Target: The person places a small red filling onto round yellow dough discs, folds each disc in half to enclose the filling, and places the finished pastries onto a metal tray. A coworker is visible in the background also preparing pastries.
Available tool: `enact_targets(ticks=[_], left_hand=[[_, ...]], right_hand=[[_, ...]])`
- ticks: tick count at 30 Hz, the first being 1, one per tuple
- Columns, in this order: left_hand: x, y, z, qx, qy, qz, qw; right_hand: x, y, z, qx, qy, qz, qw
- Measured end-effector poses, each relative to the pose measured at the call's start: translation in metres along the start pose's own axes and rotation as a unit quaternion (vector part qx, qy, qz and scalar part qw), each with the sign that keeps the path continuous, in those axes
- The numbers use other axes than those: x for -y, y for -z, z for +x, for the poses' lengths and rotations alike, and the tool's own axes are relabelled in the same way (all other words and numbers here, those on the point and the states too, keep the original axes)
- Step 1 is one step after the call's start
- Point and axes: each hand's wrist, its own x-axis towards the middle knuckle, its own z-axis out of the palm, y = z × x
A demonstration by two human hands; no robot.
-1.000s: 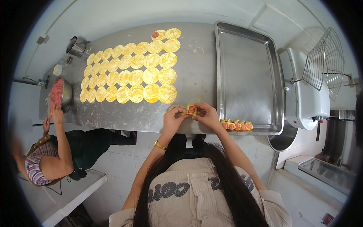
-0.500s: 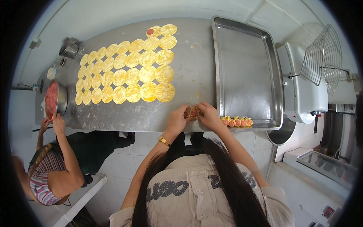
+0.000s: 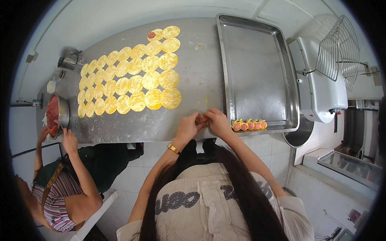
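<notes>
My left hand (image 3: pixel 188 125) and my right hand (image 3: pixel 218 121) meet above the table's near edge. Between their fingertips is a small open-topped dumpling (image 3: pixel 204 119), with pink filling showing and its wrapper mostly covered by my fingers. To the right of my right hand, several finished-looking dumplings (image 3: pixel 249 125) in yellow wrappers stand in a row along the near end of a large metal tray (image 3: pixel 225 72). Round yellow wrappers (image 3: pixel 170 79) lie in overlapping rows on the table to the left. A lump of pink filling (image 3: pixel 151 35) sits on one far wrapper.
At the left, a co-worker (image 3: pixel 80 193) holds a utensil in a metal bowl (image 3: pixel 63 112) of pink meat filling. Metal containers (image 3: pixel 68 61) stand at the table's far left. A white appliance (image 3: pixel 321 84) and wire rack (image 3: pixel 337 54) are beyond the tray.
My hands stay together, and the fingers have closed more around the dumpling. My view has shifted slightly. The co-worker's hand has moved from the bowl's rim to a utensil in the filling.
</notes>
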Motion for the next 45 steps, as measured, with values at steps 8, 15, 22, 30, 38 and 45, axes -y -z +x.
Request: enact_targets(ticks=[8, 15, 22, 30, 38, 45], left_hand=[[0.002, 0.0, -0.003, -0.035, -0.019, -0.032, 0.999], [-0.002, 0.0, -0.002, -0.033, -0.012, 0.008, 0.999], [-0.002, 0.004, 0.0, -0.026, 0.001, 0.095, 0.995], [-0.003, 0.012, 0.006, -0.007, -0.023, 0.092, 0.995], [0.004, 0.016, 0.01, 0.006, -0.064, 0.141, 0.988], [0.01, 0.062, 0.03, 0.068, -0.016, 0.078, 0.994]], right_hand=[[-0.002, 0.0, -0.003, -0.025, 0.014, -0.019, 0.999], [-0.001, 0.001, -0.002, -0.046, 0.036, -0.016, 0.998], [0.0, 0.001, -0.001, -0.049, 0.041, -0.016, 0.998], [0.002, 0.003, 0.004, -0.011, 0.005, -0.001, 1.0], [0.01, 0.005, 0.006, 0.002, -0.007, -0.029, 1.0], [0.025, -0.002, 0.008, 0.008, -0.012, -0.091, 0.996]])
